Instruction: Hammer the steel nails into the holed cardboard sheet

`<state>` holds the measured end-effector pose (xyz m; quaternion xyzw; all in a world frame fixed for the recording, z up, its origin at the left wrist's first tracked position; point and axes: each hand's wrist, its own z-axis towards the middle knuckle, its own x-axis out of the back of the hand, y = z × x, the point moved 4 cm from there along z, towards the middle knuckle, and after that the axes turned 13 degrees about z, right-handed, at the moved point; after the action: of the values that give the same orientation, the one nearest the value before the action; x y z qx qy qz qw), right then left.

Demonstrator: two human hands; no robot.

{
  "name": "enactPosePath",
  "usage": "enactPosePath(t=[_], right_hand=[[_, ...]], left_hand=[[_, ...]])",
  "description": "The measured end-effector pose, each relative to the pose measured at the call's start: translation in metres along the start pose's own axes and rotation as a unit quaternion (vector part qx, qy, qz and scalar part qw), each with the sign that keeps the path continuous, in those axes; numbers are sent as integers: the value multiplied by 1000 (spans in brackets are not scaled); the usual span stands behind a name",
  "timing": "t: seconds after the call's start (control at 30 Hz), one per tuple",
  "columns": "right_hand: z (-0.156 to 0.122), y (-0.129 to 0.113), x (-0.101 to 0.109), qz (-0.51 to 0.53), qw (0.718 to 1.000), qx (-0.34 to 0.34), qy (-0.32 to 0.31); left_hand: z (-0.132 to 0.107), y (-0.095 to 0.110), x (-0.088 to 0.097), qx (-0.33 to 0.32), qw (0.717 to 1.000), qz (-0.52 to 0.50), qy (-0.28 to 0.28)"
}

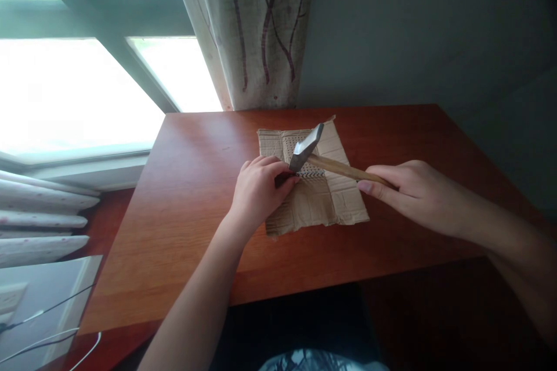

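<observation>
My right hand point(402, 185) is wrapped round the wooden handle of a hammer point(308, 146), near the handle's end. The hammer's metal head is tilted just above the fingertips of my left hand point(263, 185). Those fingertips are pinched together, and whatever they hold is too small or hidden to name. Beneath them lies a creased piece of cardboard point(308, 203). On the cardboard is a flat piece with rows of small holes or dots point(290, 142), partly covered by the hammer head and my left hand.
The cardboard rests on a reddish-brown wooden table point(191, 185). Behind stand a patterned curtain point(265, 29) and a dark wall point(413, 40). A bright window point(87, 98) is at the left, with cables point(47, 339) low at the left.
</observation>
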<state>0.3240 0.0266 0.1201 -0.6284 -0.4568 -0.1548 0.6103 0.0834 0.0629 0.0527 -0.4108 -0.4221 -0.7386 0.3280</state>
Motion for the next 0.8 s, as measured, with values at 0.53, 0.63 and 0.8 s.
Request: enactPosePath(t=[0.53, 0.63, 0.8], right_hand=[[-2, 0, -2, 12, 1000, -1, 11], [-2, 1, -6, 20, 1000, 1, -3], [-4, 1, -7, 24, 1000, 10, 9]], left_hand=[[1, -2, -1, 5, 1000, -6, -10], [0, -2, -1, 1, 1000, 2, -16], [1, -1, 0, 3, 1000, 8, -12]])
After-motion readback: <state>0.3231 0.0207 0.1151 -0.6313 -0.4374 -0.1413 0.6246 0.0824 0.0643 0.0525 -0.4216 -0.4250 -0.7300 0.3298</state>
